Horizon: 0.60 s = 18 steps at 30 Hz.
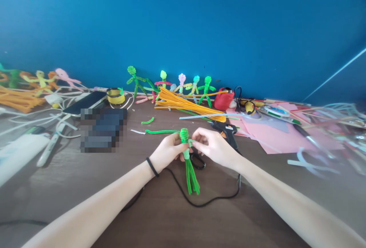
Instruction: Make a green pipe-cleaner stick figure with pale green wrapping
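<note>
A green pipe-cleaner figure (pixel 184 134) stands upright above the dark table, with a coiled head and loose strands spreading below its pale green wrapped middle. My left hand (pixel 168 151) is closed around that middle, thumb in front. Close by on the other side, my right hand (pixel 214 147) pinches a light green pipe cleaner (pixel 190 141) at the figure's side. A long green pipe cleaner (pixel 162 131) reaches left from beside the head; whether it joins the figure I cannot tell. Black scissors handles (pixel 198 161) show partly behind the figure.
A black glue gun (pixel 227 130) lies past my right hand, and a black cable (pixel 197 204) loops in front. Orange pipe cleaners (pixel 191 105) are bundled behind. Several finished figures (pixel 207 88) lean along the blue wall. Pink paper (pixel 268 133) lies right; a phone (pixel 85 102) left.
</note>
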{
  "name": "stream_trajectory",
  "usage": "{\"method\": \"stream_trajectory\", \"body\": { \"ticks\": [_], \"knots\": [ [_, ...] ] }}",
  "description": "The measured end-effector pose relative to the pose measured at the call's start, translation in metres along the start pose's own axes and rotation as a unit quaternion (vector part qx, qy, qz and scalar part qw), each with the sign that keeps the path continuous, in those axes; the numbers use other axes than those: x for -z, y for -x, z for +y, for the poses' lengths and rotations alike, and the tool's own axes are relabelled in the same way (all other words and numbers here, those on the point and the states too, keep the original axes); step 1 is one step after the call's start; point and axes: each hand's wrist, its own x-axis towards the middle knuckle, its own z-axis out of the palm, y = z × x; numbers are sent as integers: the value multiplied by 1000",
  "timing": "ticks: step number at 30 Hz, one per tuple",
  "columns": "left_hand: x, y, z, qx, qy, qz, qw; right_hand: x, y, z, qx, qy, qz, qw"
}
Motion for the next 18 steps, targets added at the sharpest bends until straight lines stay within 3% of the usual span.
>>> {"method": "stream_trajectory", "body": {
  "ticks": [6,10,13,18],
  "knots": [
    [5,1,1,-3,25,-35,999,0,3,-2,73,62,50,994],
    [15,-1,3,31,127,-115,985,3,2,-3,117,80,69,987],
    [21,-3,4,68,145,-163,974,4,3,-7,159,66,63,983],
    [20,1,6,64,115,-162,978,1,9,-14,222,98,64,968]
  ]
}}
